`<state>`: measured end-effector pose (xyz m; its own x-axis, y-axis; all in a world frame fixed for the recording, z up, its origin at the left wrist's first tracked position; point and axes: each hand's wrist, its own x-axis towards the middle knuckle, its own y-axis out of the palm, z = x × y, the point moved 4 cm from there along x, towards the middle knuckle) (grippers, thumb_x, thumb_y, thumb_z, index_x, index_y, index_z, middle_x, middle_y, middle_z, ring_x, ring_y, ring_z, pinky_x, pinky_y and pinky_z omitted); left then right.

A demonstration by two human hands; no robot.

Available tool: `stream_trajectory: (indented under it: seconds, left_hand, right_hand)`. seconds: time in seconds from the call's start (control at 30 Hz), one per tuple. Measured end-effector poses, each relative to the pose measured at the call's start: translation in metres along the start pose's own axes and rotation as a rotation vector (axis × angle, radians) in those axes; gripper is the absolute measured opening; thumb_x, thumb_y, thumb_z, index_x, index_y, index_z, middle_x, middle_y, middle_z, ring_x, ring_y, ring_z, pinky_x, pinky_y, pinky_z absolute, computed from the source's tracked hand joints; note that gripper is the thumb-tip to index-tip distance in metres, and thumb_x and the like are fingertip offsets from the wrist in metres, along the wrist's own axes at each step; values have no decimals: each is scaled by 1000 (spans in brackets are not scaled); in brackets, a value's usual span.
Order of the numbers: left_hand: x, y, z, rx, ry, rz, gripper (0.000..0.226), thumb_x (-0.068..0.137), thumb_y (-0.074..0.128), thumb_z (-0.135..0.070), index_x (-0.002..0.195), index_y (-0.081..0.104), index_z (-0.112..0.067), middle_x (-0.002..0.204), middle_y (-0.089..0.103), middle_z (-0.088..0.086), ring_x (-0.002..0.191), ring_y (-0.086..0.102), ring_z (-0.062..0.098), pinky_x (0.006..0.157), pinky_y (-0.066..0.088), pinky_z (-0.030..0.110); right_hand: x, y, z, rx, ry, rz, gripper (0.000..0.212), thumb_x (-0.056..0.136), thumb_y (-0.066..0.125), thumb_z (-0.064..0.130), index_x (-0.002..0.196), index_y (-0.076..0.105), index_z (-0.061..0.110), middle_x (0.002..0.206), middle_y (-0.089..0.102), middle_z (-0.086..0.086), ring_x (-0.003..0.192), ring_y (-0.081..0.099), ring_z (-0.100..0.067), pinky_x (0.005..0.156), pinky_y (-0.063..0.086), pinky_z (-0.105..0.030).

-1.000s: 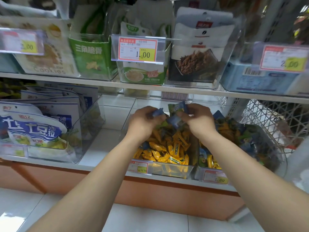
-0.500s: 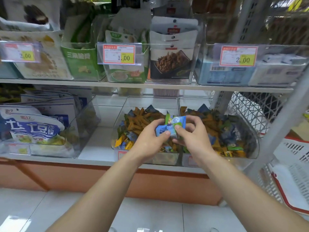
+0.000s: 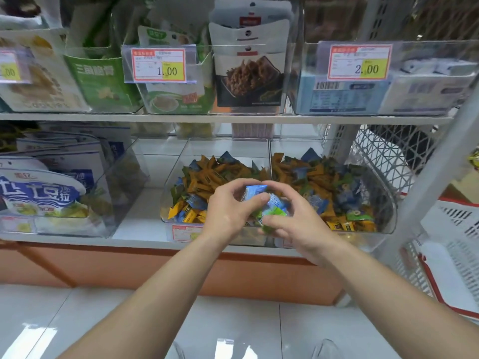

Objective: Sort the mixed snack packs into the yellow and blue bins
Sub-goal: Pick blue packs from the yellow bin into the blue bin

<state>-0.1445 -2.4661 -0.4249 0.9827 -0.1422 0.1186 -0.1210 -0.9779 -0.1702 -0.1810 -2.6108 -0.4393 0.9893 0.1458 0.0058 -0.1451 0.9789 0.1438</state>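
Note:
Two clear bins stand side by side on the lower shelf: a left bin (image 3: 181, 161) and a right bin (image 3: 386, 203), both holding mixed yellow, orange, blue and green snack packs (image 3: 228, 172). In front of them my left hand (image 3: 228, 211) and my right hand (image 3: 293, 218) meet around a small bunch of blue and green packs (image 3: 269, 206). Fingers of both hands curl round the bunch. The bunch hangs just in front of the seam between the two bins.
A clear bin with large blue-and-white bags (image 3: 39, 193) stands at the left of the same shelf. The upper shelf (image 3: 233, 117) carries bins of bagged snacks and price tags. A white and red shopping basket (image 3: 456, 255) sits at the right beside a white post (image 3: 435, 174).
Both hands have drawn back out of the bins toward me with a bunch of blue and green packs, and now hold it in front of the shelf edge. The view has shifted left and back.

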Motion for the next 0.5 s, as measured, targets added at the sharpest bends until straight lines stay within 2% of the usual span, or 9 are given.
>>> stream_trajectory:
  seconds: [0.1,0.17,0.23,0.27,0.33,0.4,0.43,0.47,0.5]
  left_hand:
    - [-2,7,4,-44,-77,13,37,86,75,-29,122,69,-21,104,75,0,97,72,17,80,61,44]
    - [-1,13,5,-131,-163,29,38,92,67,-37,127,67,-21,105,75,1,90,73,14,70,62,38]
    - [2,11,7,-194,-224,61,37,97,52,-48,122,69,-25,105,75,1,81,74,13,60,59,30]
    - [4,7,8,-168,-220,66,35,99,47,-50,117,70,-31,108,75,-2,82,74,12,62,58,28]
    - [12,-7,12,125,-78,13,25,101,48,-45,113,69,-37,118,71,-11,94,70,6,77,57,27]
    - [18,-19,19,518,90,-50,24,98,56,-34,118,69,-33,112,70,-17,98,64,-1,85,51,22]
    - [20,-21,25,614,115,-29,23,96,58,-30,116,70,-32,107,70,-18,96,63,-3,84,51,20]
    - [22,-19,31,658,111,30,21,96,59,-29,114,70,-31,104,69,-17,95,62,-2,84,52,21]
    - [24,-14,37,699,101,109,21,95,60,-32,113,70,-31,104,68,-16,96,62,1,84,52,24]
  right_hand:
    - [-1,-3,-1,-221,-103,-145,54,81,81,10,129,61,27,123,66,5,109,65,-7,87,56,-24]
    - [6,-4,-1,-257,-150,-170,47,82,80,12,125,63,24,115,69,6,101,65,2,79,51,-12]
    - [12,-6,-1,-247,-160,-139,38,85,78,10,117,66,26,109,70,3,93,67,-3,72,52,-14]
    - [15,-10,-2,-225,-150,-131,35,86,77,10,113,67,28,106,70,3,92,69,-7,69,55,-18]
    - [20,-24,1,-233,-142,-176,32,87,75,10,107,69,35,103,68,6,91,69,-14,64,60,-29]
    - [23,-48,9,-442,-222,-294,32,87,73,13,103,66,40,105,66,10,93,65,-6,71,57,-20]
    - [24,-61,12,-598,-258,-352,33,87,71,15,105,63,41,109,65,10,96,62,0,76,50,-12]
    - [24,-74,13,-741,-272,-402,33,88,69,16,110,61,39,113,64,7,98,60,-1,79,45,-12]
    - [25,-86,11,-858,-251,-440,33,88,67,18,116,61,35,118,62,1,102,59,-9,80,42,-19]
